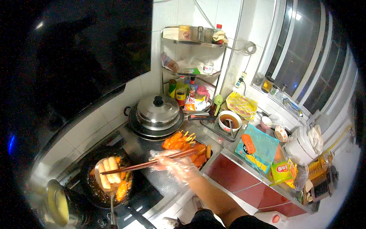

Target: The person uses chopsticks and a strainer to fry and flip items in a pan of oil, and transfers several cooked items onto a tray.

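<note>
My right hand (pixel 177 167), in a clear plastic glove, grips a pair of brown chopsticks (pixel 140 166). Their tips reach over several pale, sausage-like rolls (pixel 111 169) lying on the head of a metal spatula; whether they press on them I cannot tell. The spatula's handle (pixel 112 206) runs down to the bottom edge. My left hand is out of view. Beneath the spatula is a dark frying pan (pixel 91 197) of bubbling oil, holding an orange-coated piece (pixel 122 191) and other bits. Beside my right hand, orange-coated skewers (pixel 174 140) are piled with other coated food.
A steel pot (pixel 55 201) with yellowish contents stands left of the frying pan. Behind are a lidded pan (pixel 157 113) and a corner rack (pixel 194 43). A bowl of brown sauce (pixel 229 121), a teal packet (pixel 254 148) and an oil bottle (pixel 318 166) occupy the right counter.
</note>
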A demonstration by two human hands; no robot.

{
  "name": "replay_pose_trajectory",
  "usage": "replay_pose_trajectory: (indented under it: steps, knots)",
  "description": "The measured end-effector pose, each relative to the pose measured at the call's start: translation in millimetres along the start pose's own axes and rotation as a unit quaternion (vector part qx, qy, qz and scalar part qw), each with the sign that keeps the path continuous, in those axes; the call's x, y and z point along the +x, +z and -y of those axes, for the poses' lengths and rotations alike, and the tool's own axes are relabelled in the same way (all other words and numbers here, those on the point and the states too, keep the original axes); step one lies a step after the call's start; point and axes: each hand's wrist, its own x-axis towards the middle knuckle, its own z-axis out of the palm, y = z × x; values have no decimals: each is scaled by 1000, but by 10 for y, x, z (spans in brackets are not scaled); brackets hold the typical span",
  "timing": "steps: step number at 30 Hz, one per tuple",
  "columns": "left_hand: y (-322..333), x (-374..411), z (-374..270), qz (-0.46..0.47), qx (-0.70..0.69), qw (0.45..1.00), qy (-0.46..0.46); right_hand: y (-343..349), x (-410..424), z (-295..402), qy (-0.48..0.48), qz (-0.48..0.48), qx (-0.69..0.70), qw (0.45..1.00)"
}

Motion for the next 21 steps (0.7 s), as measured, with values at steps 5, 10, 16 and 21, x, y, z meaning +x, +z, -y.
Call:
replay_pose_trajectory:
  steps: [5, 10, 16, 21]
  knots:
    - [707, 161, 516, 23, -2, 999, -31, -503, -233, 874, 70, -81, -249, 962]
    - [1561, 505, 1032, 0, 22, 990, -141, -1653, -762, 1268, -64, -305, -418, 854]
    - [2225, 970, 1503, 7, 65, 986, -153, -2700, -1053, 1102, -110, -239, -560, 785]
    - [2379, 1344, 1809, 20, 109, 986, -122, -2750, -888, 1063, -17, -323, -160, 933]
